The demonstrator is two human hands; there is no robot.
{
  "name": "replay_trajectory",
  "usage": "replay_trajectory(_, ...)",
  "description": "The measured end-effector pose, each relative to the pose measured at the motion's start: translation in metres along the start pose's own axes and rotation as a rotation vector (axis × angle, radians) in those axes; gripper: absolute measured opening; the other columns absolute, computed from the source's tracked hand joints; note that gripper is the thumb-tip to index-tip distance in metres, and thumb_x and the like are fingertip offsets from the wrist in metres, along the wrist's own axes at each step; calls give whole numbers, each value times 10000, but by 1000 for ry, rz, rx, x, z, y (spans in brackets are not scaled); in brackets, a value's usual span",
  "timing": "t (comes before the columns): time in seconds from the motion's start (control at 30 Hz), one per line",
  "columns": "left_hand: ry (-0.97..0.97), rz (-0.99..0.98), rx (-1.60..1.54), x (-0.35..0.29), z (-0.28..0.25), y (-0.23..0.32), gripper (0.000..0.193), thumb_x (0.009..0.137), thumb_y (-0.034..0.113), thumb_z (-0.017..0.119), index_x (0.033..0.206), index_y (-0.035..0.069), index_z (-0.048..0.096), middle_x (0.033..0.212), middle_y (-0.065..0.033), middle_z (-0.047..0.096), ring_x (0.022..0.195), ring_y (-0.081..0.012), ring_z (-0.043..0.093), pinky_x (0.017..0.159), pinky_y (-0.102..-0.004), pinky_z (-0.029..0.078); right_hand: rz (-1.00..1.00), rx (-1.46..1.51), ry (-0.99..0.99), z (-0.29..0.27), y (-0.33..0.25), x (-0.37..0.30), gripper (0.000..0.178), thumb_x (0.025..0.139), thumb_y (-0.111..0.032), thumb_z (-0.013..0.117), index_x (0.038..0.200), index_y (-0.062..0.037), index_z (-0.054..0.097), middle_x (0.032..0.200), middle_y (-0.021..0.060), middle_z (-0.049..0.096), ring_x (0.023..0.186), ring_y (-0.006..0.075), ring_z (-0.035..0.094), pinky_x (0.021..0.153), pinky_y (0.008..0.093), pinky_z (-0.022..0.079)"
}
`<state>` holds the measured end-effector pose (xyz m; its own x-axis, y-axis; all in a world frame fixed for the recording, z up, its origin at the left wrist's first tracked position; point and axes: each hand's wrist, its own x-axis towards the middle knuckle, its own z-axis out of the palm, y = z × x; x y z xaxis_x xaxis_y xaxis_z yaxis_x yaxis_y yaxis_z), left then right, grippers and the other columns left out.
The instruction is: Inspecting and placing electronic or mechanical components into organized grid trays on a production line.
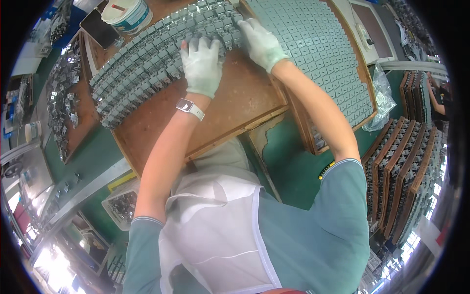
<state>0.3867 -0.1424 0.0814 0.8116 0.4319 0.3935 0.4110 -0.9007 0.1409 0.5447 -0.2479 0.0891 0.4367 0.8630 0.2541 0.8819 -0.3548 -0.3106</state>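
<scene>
My left hand [201, 68], in a white glove with fingers spread, rests its fingertips on the near edge of the rows of small grey metal parts [152, 61]. These parts cover the far portion of a brown wooden tray [245, 90]. My right hand [263, 45], also gloved, reaches to the right end of those rows with its fingers stretched out. Its fingertips touch the parts near the border with a second wooden tray [375, 105]. That tray is filled with flat grey metal pieces [318, 49] in close rows. No separate part shows in either hand.
A white tub [128, 17] and a dark flat object [99, 28] sit at the far left. Loose metal parts [66, 93] lie on a board at left. Stacked wooden trays of parts [399, 171] stand at right, beside a clear plastic bag [382, 100]. Another person's arm [434, 98] appears at far right.
</scene>
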Motion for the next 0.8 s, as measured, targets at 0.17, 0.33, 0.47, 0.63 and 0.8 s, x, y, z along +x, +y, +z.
replay_trajectory(0.17,7,-55,-41,-7,-9,-7,695,733,252,774,1365,152,501,1244,-88,527,1315,-293,404,1119,-520,270,72,-11,-3,-28,-28,-13,639,782,-11,632,1381,-115,433,1402,132,445,1230,372,494,986,459,459)
replay_trajectory(0.33,45,-80,-29,-13,-7,-13,681,737,259,767,1352,134,504,1307,-76,502,1330,-296,386,1119,-518,269,-208,-128,138,2,-51,-15,690,711,-61,730,1352,-121,479,1441,111,417,1325,349,406,1069,475,383)
replay_trajectory(0.47,16,-56,8,-6,-1,-15,499,726,210,757,1178,123,563,1308,-74,510,1323,-293,395,1110,-517,282,-253,-181,117,20,-44,0,562,700,-87,750,1237,-102,587,1423,72,458,1333,324,411,1080,459,380)
replay_trajectory(0.63,55,-25,-46,-12,0,-23,447,719,174,758,1123,128,574,1292,-78,518,1301,-306,422,1093,-523,302,-317,-67,150,22,-27,1,407,725,-157,746,1117,-102,649,1386,28,511,1318,304,436,1069,455,391)
replay_trajectory(0.8,39,-52,-103,-10,0,-24,451,714,160,756,1122,115,571,1252,-90,537,1279,-317,440,1073,-521,321,-275,-121,168,24,-37,0,370,746,-86,675,1113,-84,631,1385,40,508,1314,303,438,1061,453,395)
